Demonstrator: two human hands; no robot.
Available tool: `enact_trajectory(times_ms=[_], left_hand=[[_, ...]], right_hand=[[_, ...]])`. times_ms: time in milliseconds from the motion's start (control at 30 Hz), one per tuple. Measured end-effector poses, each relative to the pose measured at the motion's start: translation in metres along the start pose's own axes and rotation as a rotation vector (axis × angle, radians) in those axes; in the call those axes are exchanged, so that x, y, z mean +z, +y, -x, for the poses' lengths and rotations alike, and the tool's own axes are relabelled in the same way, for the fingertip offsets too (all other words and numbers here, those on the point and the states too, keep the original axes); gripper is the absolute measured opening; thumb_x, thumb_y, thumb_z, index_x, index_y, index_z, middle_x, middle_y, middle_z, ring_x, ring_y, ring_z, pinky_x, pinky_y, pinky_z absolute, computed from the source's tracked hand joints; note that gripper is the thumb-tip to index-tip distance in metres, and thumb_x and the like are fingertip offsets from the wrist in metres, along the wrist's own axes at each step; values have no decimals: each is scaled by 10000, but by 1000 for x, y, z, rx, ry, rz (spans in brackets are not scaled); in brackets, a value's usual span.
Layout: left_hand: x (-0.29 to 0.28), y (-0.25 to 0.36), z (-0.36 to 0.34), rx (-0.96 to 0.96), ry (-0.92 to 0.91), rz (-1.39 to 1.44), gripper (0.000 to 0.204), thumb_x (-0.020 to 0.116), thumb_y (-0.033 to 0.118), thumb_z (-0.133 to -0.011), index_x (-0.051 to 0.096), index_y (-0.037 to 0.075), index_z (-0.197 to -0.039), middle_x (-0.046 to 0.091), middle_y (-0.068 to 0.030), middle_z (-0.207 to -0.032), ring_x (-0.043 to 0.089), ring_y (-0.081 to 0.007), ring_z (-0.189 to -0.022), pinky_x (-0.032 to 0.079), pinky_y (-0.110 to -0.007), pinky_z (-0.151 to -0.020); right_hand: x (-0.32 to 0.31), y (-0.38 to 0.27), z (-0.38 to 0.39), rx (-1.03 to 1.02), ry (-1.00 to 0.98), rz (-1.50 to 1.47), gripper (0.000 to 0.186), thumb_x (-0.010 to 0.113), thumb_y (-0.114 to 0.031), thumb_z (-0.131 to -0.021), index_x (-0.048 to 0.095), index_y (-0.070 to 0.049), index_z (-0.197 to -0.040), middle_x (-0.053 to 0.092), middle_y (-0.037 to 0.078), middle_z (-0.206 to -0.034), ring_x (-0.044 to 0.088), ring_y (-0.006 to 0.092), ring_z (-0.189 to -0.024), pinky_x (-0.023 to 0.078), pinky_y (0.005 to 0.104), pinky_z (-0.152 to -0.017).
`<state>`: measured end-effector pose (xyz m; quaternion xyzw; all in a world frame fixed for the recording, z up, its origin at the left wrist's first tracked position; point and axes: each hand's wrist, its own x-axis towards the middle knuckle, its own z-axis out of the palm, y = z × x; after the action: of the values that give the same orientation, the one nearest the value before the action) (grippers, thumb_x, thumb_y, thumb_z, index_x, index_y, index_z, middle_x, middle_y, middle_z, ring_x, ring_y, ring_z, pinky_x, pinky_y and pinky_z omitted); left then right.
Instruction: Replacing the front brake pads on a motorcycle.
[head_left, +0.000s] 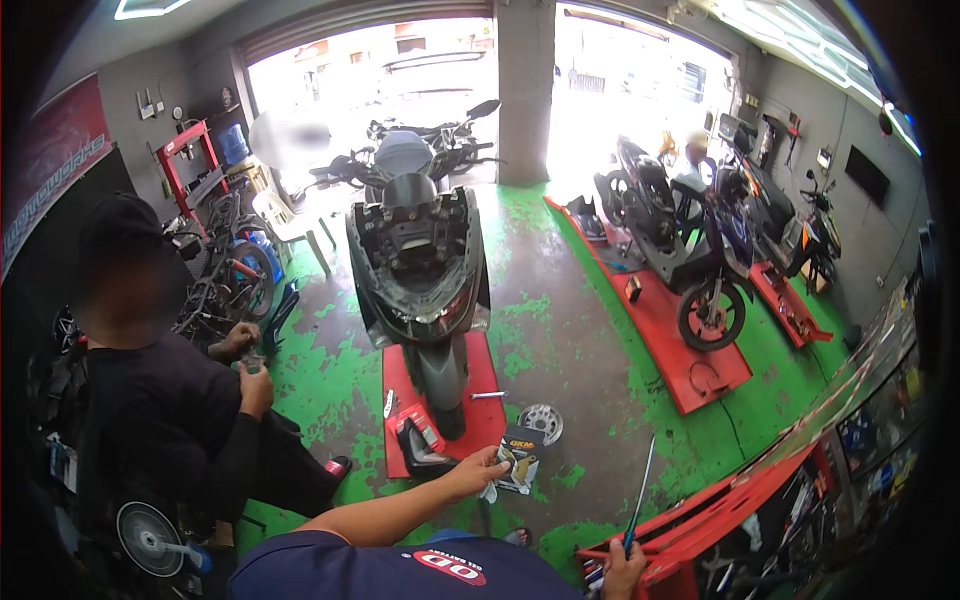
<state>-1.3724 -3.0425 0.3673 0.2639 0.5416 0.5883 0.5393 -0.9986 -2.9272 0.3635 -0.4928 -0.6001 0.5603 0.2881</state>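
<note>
Near the dark scooter [415, 295], a left hand [485, 471] holds a packet [520, 467] and a right hand [625, 572] a long screwdriver [642, 490].

The left fingers are pinched narrow on the edge of the packet, held on the scooter's near side, slightly right of its front wheel [451, 423]; the right hand, farther right of the scooter, is closed round the screwdriver's blue handle [629, 543], shaft upward. A round metal part [541, 418] lies on the floor [590, 480] right of the scooter's front wheel. For good handling, 1 edge pinch seems likely to let the packet tip, so support it underneath, and keep the screwdriver tip clear of the packet and the scooter's panels.
</note>
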Motion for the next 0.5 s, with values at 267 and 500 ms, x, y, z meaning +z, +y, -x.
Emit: enact_trajectory(times_ms=[267,500], left_hand=[[12,25,-118,-46,178,-382,488,466,463,-1085,658,21,-1166,685,-32,-1075,610,-138,-1028,476,-330,-911],[27,45,-226,-3,-11,-210,509,436,483,-1092,665,30,-1119,645,-16,-934,567,-102,-885,471,-292,-808]], right_hand=[[-11,-36,-68,192,82,-320,290,678,-307,-971,579,-37,-928,522,37,-609,532,189,-458,450,331,-417],[-23,5,-163,-626,165,352,306,635,-262,-978,618,-15,-1157,596,249,-955,544,422,-675,443,542,-576]])
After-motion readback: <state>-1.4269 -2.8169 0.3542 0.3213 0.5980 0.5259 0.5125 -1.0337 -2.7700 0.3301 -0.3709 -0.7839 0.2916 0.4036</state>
